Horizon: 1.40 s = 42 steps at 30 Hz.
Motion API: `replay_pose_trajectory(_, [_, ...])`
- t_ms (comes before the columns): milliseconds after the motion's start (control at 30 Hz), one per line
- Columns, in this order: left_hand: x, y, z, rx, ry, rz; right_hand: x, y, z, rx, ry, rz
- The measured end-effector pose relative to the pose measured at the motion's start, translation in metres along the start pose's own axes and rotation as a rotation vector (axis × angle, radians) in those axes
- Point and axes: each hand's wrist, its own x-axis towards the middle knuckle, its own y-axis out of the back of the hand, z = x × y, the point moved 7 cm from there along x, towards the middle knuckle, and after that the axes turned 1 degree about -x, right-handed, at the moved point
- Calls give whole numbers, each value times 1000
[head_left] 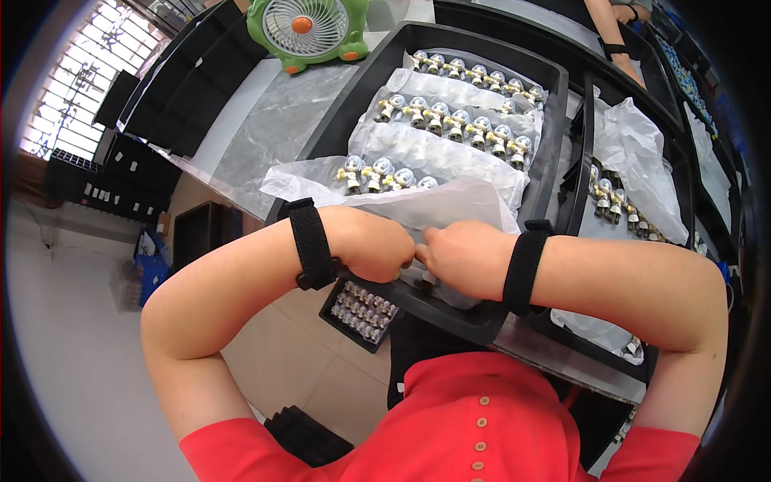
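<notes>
My left hand (374, 244) and my right hand (467, 255) meet over the near end of a large black tray (554, 112). The fingers of both are curled in and almost touch; whatever they pinch is hidden, though a small yellowish bit shows under the left fingers. Part of a small figurine (427, 278) shows below my fingertips. In the tray, rows of small figurines (458, 122) with pale blue heads and gold parts lie between sheets of white paper (450, 169). One sheet's raised edge (470, 201) stands just beyond my hands and partly covers the nearest row.
A green fan (303, 32) stands on the grey table (273, 112) at the far left. To the right is another black tray (590, 153) with paper and figurines. A smaller tray (353, 337) of figurines sits lower down. Another person's arm (614, 48) reaches in at top right.
</notes>
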Motion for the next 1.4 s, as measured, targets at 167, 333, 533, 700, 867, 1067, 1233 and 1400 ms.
replay_pose_trajectory(167, [-3,-2,-4,28,-7,-20,4,0,7,63,-51,-45])
replay_pose_trajectory(333, [0,-4,-8,50,-13,-36,11,0,11,59,-11,-98])
replay_pose_trajectory(533, [-1,-7,-13,-26,-79,15,17,21,13,-7,-16,-188])
replay_pose_trajectory(700, [-12,-1,-11,-82,-88,27,22,30,15,-49,-35,-138])
replay_pose_trajectory(867, [-12,-4,-15,-110,-130,32,23,20,0,-30,45,-139])
replay_pose_trajectory(1067, [-19,1,-10,-115,-56,-51,31,2,2,-96,46,-118])
replay_pose_trajectory(1233, [-20,-6,-16,-247,-182,34,28,8,1,-206,59,-122])
replay_pose_trajectory(1400, [-30,-2,-11,-273,-163,63,31,1,-5,-155,88,-226])
